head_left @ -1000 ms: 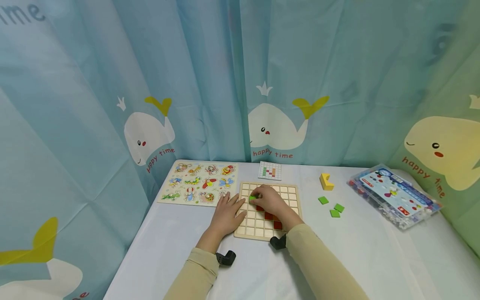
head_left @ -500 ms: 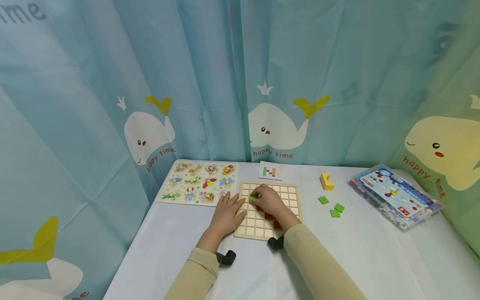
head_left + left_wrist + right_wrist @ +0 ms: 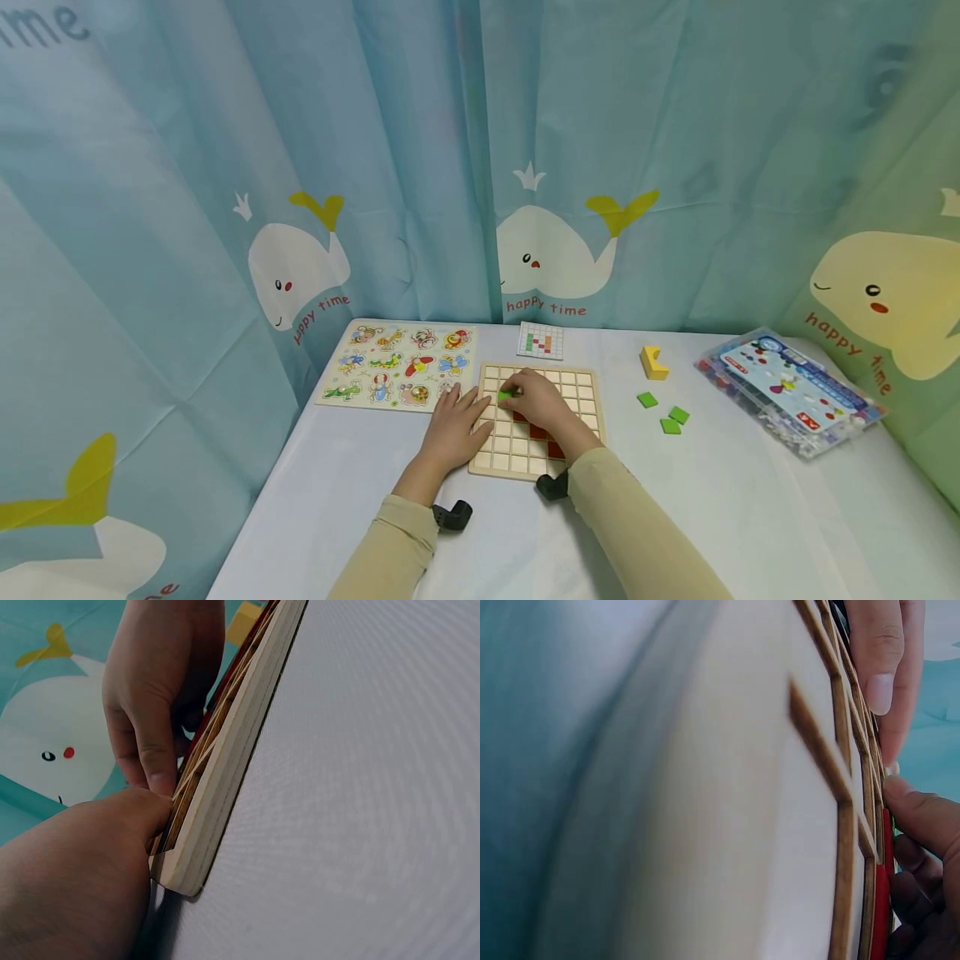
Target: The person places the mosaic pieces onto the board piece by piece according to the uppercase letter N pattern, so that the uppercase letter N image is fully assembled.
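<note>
A wooden grid board (image 3: pixel 501 463) lies on the table, with red square tiles (image 3: pixel 556 451) running diagonally across it, partly covered by my right arm. At its upper left, my right hand (image 3: pixel 542 402) pinches a green square tile (image 3: pixel 506 396); whether the tile sits fully in a cell cannot be told. My left hand (image 3: pixel 450 429) rests along the board's left edge, fingers fairly straight. In the left wrist view, the left thumb (image 3: pixel 150 810) touches the board's rim near its corner. The right wrist view shows the right fingers (image 3: pixel 930 821) low over the grid beside a red tile (image 3: pixel 881 915).
Right of the board lie loose green tiles (image 3: pixel 671 427) and a yellow block (image 3: pixel 653 364). A clear plastic case (image 3: pixel 795 387) stands farther right. Behind the board is a small pattern card (image 3: pixel 540 342); an insect puzzle board (image 3: pixel 397 367) lies at the left. A curtain (image 3: pixel 420 167) closes the back.
My right wrist has shifted very slightly to the left, while the fingers stay on the green tile at the same spot. The left hand has not moved.
</note>
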A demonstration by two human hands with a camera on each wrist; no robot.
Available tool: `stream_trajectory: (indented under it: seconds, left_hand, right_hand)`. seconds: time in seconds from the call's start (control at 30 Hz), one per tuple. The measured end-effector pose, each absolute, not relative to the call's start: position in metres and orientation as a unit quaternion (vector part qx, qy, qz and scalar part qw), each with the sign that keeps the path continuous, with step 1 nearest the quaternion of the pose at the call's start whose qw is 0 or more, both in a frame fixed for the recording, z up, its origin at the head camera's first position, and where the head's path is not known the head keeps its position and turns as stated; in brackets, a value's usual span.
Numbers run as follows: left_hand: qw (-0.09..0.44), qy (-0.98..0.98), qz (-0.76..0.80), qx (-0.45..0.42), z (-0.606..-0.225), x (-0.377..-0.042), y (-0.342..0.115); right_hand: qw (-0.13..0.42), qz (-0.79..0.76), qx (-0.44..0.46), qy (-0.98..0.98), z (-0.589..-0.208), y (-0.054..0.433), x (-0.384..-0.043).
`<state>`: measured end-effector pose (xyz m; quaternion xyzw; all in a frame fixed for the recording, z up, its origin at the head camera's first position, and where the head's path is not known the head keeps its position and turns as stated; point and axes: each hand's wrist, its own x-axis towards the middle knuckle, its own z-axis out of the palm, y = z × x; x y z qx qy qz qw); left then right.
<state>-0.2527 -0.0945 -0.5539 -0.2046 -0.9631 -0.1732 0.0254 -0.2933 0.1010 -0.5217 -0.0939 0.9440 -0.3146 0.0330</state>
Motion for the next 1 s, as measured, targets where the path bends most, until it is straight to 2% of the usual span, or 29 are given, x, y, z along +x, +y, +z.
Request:
stream_trajectory:
  seconds: [0.53, 1.0]
  left_hand:
    - [0.021, -0.963, -0.173, -0.206, -0.55, -0.251, -0.094]
    - [0.033, -0.959, -0.188, -0.211, -0.548, -0.249, -0.095]
  right_hand:
    - [0.062, -0.332, -0.14, 0.931, -0.5, 0.116, -0.28]
    - [0.022, -0.337, -0.138, 0.931, -0.48, 0.175, -0.255]
